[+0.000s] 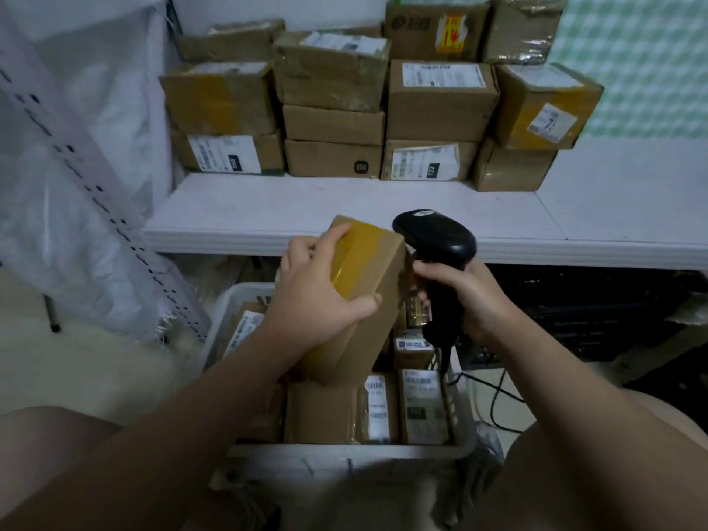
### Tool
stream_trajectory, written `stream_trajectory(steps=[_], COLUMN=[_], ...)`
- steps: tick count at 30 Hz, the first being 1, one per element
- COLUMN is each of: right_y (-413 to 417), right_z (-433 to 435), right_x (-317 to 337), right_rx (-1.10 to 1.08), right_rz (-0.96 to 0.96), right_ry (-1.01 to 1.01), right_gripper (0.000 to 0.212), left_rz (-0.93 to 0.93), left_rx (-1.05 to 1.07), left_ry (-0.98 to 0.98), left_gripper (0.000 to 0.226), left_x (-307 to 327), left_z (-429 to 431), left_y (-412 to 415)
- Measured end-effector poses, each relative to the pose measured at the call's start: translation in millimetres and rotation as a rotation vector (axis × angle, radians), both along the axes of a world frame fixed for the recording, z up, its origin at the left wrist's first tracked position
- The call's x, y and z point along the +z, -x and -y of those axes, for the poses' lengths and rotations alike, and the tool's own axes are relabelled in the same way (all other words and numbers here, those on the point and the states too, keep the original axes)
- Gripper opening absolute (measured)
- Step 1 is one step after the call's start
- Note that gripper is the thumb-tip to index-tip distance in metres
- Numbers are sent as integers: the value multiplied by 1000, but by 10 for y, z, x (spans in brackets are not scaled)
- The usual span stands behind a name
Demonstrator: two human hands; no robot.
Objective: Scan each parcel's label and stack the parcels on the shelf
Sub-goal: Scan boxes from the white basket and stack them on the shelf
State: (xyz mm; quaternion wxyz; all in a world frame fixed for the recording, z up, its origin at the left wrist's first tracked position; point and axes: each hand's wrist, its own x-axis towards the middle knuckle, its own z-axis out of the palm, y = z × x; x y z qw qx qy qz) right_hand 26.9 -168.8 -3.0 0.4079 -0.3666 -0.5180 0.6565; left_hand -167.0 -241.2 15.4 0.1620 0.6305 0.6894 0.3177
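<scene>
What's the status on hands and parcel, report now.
Left hand grips yellow-taped brown cardboard parcel above white plastic bin. Right hand holds black handheld scanner beside it. White shelf front clear.

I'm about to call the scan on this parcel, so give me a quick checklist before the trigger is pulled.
1. Left hand grip on the brown cardboard parcel with yellow tape: ok, fingers wrap its top.
2. Right hand grip on the black handheld barcode scanner: ok.
3. Scanner head beside the parcel: ok.
4. Parcel's label facing the scanner: cannot tell, no label shows on the visible faces.
5. Free space on the white shelf in front of the stacked boxes: ok.
6. More parcels waiting in the white plastic bin: ok.
</scene>
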Motion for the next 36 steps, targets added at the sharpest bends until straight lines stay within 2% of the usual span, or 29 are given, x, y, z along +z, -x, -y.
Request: stream_trajectory(steps=[3,6,8,11,15,18,20,23,26,29,31,34,36], right_y=[-15,-17,2,50,117,149,166,228,354,453,490,544,585], right_z=[8,-18,-42,-74,-143,-197,-246,-319,-328,-328,-343,-351,-347], right_x=[158,240,257,265,234,227,209,159,94,57,60,68,58], right_rx=[-21,-58,-97,-166,-217,-203,-182,-153,-133,-144,-177,-223,-237], right_rz=[-110,-188,-203,-197,-203,-199,-180,-138,-101,-116,-143,-180,-210], right_ry=[-78,-80,-59,-39,17,21,21,68,125,134,127,113,116], right_gripper=[23,27,35,51,57,49,38,23,34,44,41,40,42], left_rz=[-239,-610,-836,-1069,-1177,-1006,-687,-242,69,205,283,178,183], left_rx=[-57,-118,-173,-233,-273,-268,-177,146,200,153,156,248,222], left_ry=[-233,-478,-529,-433,-153,-121,-140,-198,-63,65,92,158,190], left_gripper=[94,94,97,100,93,77,70,56,50,52,63,98,109], left_x=[315,451,407,230,-40,-42,23,80,139,150,137,169,219], left_z=[-31,-237,-435,-663,-861,-851,-814,-902,-989,-946,-944,-1025,-1065], left_y=[83,160,198,238,308,323,360,561,765,774,753,808,859])
